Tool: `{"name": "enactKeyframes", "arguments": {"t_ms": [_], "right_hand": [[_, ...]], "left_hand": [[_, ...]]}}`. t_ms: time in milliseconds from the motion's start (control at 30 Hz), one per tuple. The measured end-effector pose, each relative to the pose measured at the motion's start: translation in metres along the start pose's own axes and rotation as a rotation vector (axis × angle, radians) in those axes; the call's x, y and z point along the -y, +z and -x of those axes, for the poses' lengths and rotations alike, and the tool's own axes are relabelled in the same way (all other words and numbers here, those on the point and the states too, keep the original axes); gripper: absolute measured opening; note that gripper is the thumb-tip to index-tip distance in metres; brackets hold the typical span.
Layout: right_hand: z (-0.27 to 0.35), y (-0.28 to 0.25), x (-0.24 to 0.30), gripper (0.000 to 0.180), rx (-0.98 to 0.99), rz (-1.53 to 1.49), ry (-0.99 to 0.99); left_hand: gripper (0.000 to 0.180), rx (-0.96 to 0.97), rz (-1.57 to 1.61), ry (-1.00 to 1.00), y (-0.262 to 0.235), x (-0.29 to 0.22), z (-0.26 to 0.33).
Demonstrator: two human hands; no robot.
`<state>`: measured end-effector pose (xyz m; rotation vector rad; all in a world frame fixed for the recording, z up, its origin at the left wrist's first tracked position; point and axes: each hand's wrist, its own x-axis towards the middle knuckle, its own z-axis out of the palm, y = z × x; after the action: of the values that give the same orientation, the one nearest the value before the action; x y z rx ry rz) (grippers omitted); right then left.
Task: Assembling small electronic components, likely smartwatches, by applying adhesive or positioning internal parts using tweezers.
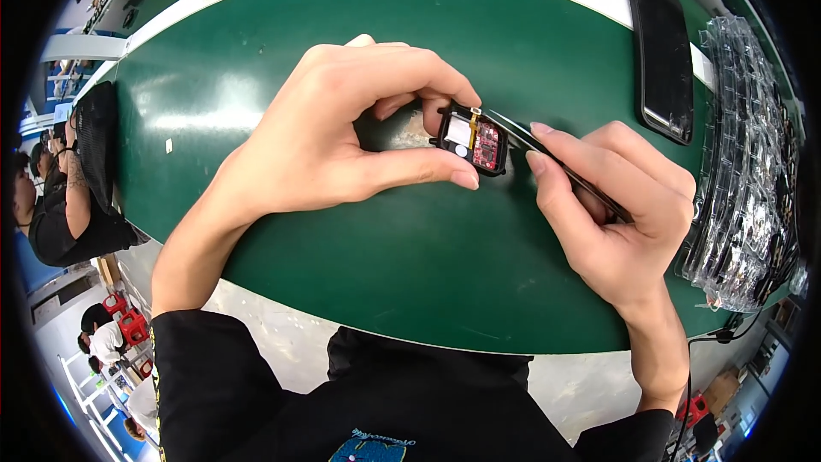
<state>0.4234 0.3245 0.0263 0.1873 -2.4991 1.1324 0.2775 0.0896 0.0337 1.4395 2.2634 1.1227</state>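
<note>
My left hand [333, 124] grips a small black watch-like case [494, 168] between thumb and fingers, above the green table. Its open side faces up, showing a red circuit board [488, 145], a silvery-white rectangular part [459, 130] that looks like a battery, and a yellowish flex strip [474, 126]. A small white round spot sits beside the board. In my right hand [620, 197] is a pair of dark tweezers [569, 167], pinched between thumb and index finger. The tips point at the upper edge of the case, close to the flex strip; whether they touch it I cannot tell.
A black smartphone [660, 56] lies at the far right. Beside it, stacked clear plastic trays [735, 171] line the table's right edge, with black cables near them. A small white scrap [168, 145] lies on the left of the green table [342, 265]. Another person [73, 197] sits beyond the left end.
</note>
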Motion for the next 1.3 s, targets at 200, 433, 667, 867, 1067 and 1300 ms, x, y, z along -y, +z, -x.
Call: {"name": "enactKeyframes", "arguments": {"t_ms": [200, 433, 667, 867, 1067, 1300], "right_hand": [[0.002, 0.006, 0.0, 0.03, -0.024, 0.064, -0.091], [0.001, 0.008, -0.003, 0.029, -0.024, 0.083, -0.124], [-0.003, -0.001, 0.001, 0.019, 0.081, -0.125, 0.072], [-0.003, -0.003, 0.004, 0.018, 0.115, -0.15, 0.133], [-0.001, 0.001, 0.0, 0.018, 0.111, -0.161, 0.107], [-0.002, 0.0, 0.0, 0.019, 0.111, -0.126, 0.087]], "left_hand": [[0.053, -0.005, -0.005, 0.013, 0.002, 0.001, 0.0], [0.051, 0.045, 0.008, -0.004, -0.003, 0.002, -0.002], [0.057, 0.116, 0.093, 0.048, -0.01, 0.016, -0.004], [0.057, 0.153, 0.08, 0.036, -0.012, 0.016, -0.004], [0.057, 0.156, 0.037, 0.061, -0.012, 0.016, -0.003], [0.053, 0.149, 0.044, 0.097, -0.008, 0.015, -0.005]]}}
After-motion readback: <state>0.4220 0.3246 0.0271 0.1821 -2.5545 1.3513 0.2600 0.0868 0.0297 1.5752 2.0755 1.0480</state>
